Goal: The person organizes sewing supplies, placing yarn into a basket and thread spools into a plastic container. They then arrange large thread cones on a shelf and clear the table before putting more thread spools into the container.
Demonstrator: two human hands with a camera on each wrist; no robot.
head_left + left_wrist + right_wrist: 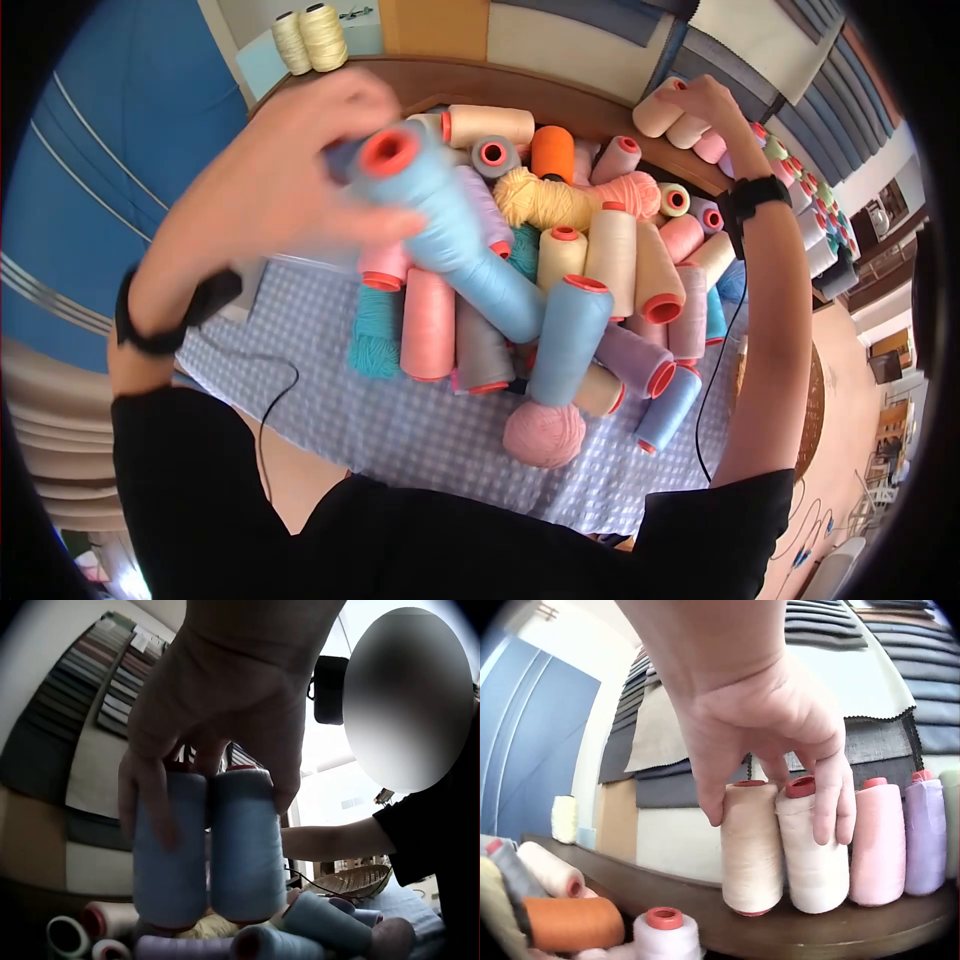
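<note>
Gingham cloth [310, 350] underlies a heap of thread and yarn [428, 325], below a brown ledge [660, 889]. I seem to be handling cones in pairs: my left hand [225, 705] grips two blue cones [247, 847] above the heap, my right [757, 720] two cream cones [751, 847] upright on the ledge. The next move calls for steady, even pressure.

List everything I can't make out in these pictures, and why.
- Left hand: finger outlines, blurred in the head view.
- Right hand: some fingertips, hidden behind the two cream thread cones, right wrist view.
- Pale green thread cone: cut off by the right edge, right wrist view.
- Bottom of the multicoloured yarn pile: covered by upper cones, head view.
</note>
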